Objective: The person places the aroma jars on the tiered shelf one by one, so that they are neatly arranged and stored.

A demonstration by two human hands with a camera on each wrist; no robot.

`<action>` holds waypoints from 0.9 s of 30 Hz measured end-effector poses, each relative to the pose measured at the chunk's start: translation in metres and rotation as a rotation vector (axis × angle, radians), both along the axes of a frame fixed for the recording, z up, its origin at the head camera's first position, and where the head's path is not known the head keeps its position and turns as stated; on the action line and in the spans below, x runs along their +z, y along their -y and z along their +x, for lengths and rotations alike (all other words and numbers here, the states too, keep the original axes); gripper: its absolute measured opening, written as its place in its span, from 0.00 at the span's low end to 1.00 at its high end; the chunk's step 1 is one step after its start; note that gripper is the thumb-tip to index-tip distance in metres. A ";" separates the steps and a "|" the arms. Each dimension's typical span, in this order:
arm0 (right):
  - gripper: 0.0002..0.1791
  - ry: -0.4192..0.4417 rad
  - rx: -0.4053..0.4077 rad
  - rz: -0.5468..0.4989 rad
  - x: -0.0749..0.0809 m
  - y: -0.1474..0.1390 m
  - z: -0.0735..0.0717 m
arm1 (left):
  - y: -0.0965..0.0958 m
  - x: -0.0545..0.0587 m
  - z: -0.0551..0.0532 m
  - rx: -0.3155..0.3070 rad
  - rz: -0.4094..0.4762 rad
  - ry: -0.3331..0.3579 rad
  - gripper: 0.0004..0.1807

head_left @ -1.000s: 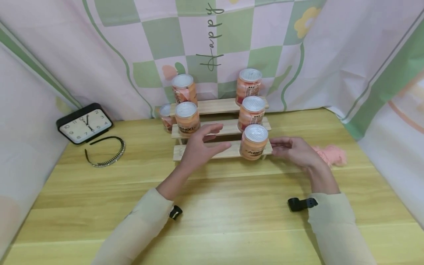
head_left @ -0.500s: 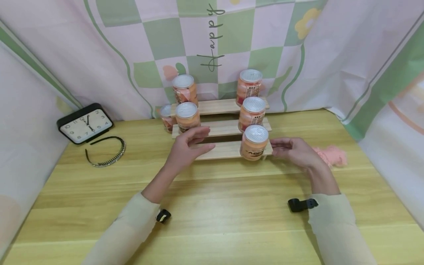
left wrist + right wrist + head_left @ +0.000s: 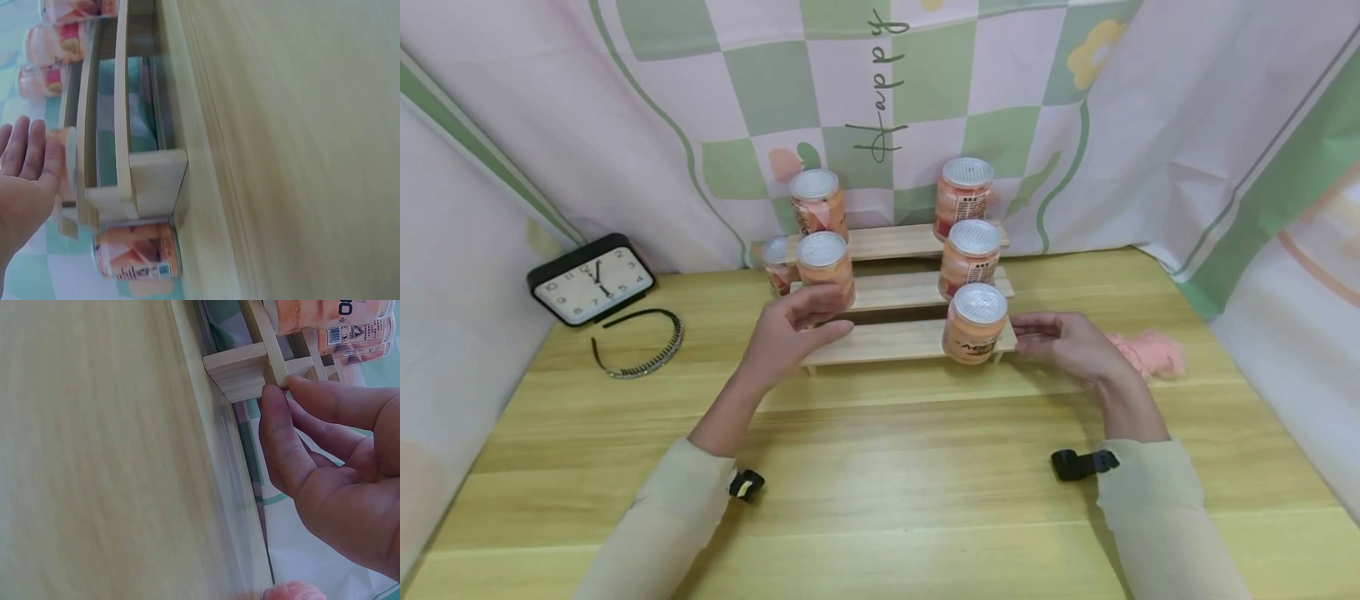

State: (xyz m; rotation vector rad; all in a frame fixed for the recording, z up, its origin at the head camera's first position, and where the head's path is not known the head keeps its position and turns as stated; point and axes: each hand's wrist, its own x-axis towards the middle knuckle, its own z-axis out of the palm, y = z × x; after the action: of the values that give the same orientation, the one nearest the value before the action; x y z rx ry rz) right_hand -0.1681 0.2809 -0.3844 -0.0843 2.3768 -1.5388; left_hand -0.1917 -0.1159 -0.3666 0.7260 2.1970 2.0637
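Note:
A three-step wooden display shelf point(image 3: 880, 340) stands at the back of the table. Peach-printed cans with silver lids sit on it: a front-step can point(image 3: 973, 332), a middle-step can point(image 3: 970, 265) and a top can point(image 3: 961, 204) on the right; a top can point(image 3: 820, 210) and a middle can point(image 3: 824, 260) on the left. My right hand point(image 3: 1067, 346) pinches the lowest step's right end between thumb and fingertips, clear in the right wrist view. Fingers extended, my left hand point(image 3: 782, 337) is near the shelf's left end, partly covering the left middle can. It holds nothing.
Another can point(image 3: 136, 251) is on the table beside the shelf's left end. A black clock point(image 3: 593, 279) and a headband point(image 3: 647, 354) lie at left. Pink fluffy material point(image 3: 1153, 353) lies behind my right wrist. A patterned curtain point(image 3: 925, 92) hangs behind.
My left hand has moved left, from in front of the shelf's middle to its left end. The right hand has stayed at the right end; the cans look unmoved.

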 end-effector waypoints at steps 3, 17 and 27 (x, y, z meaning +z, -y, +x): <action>0.32 0.003 0.000 0.000 0.000 0.000 0.000 | 0.007 0.000 -0.001 0.030 -0.002 -0.015 0.23; 0.32 0.009 0.004 -0.020 -0.001 -0.001 0.000 | 0.038 0.000 -0.012 0.254 -0.021 -0.032 0.22; 0.32 0.016 0.004 -0.019 0.000 -0.001 0.000 | 0.055 -0.003 -0.033 0.405 -0.048 0.007 0.23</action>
State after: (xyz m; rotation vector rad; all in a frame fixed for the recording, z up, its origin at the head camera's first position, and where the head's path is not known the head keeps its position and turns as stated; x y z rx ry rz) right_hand -0.1678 0.2815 -0.3848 -0.0804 2.3490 -1.5552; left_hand -0.2246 -0.1707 -0.3700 0.2838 2.5518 2.1573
